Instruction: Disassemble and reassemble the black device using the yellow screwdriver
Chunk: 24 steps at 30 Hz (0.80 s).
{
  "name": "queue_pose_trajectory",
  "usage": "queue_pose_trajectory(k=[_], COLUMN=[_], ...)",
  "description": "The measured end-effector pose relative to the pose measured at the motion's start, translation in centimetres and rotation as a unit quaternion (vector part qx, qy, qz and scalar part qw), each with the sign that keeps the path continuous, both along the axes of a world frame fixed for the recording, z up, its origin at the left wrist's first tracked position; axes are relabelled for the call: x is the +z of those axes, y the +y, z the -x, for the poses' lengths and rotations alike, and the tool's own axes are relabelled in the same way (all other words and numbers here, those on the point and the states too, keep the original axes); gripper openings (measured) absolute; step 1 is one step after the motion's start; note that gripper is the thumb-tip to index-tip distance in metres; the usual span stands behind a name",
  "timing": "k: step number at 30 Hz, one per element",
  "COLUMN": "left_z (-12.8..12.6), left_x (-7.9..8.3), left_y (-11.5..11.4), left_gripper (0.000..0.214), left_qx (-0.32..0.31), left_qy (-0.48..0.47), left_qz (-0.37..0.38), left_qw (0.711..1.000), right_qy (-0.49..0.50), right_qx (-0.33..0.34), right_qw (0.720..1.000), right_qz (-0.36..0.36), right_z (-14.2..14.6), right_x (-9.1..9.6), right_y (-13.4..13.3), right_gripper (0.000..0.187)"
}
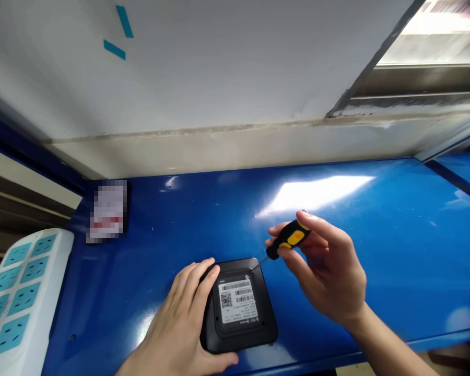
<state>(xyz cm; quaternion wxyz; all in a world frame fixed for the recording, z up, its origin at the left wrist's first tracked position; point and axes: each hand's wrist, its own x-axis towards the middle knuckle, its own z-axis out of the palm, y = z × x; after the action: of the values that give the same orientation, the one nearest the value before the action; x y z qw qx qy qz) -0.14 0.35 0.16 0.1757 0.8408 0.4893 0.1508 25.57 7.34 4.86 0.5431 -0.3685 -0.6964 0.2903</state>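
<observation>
A small black box (238, 305) with a white barcode label (237, 300) lies bottom-up on the blue table (376, 250), near its front edge. My left hand (180, 326) rests on the box's left side, fingers over its top-left corner and thumb along the front edge, holding it down. My right hand (329, 271) pinches a black and yellow screwdriver (285, 241) by the handle. The thin shaft slants down to the left, and its tip sits at the box's top-right corner.
A white power strip (15, 297) with teal sockets lies off the table's left edge. A blurred-out card (107, 210) sits at the back left of the table. A pale wall rises behind, and a window ledge is at the upper right.
</observation>
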Motion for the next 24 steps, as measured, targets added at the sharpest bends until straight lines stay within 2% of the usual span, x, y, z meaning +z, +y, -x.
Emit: queue_pose_trajectory(k=[8,16,19,24], left_z=[-0.2,0.0,0.0,0.0], left_x=[0.3,-0.2,-0.2,0.2], left_y=[0.1,-0.2,-0.1,0.0], left_gripper=[0.127,0.128,0.126,0.124], left_qx=[-0.004,0.009,0.010,0.010], left_qy=[-0.001,-0.033,-0.031,-0.026], left_qz=[0.013,0.041,0.052,0.058], left_qw=[1.000,0.999,0.998,0.998], right_qy=[-0.044,-0.021,-0.007,-0.027], right_qx=[0.032,0.000,0.005,0.063], right_qw=[0.998,0.999,1.000,0.997], right_qz=[-0.036,-0.034,-0.025,-0.034], right_z=[-0.3,-0.1,0.0,-0.3], right_x=[0.0,0.0,0.6,2.3], right_y=[-0.2,-0.5,-1.1,-3.0], right_gripper=[0.078,0.072,0.071,0.076])
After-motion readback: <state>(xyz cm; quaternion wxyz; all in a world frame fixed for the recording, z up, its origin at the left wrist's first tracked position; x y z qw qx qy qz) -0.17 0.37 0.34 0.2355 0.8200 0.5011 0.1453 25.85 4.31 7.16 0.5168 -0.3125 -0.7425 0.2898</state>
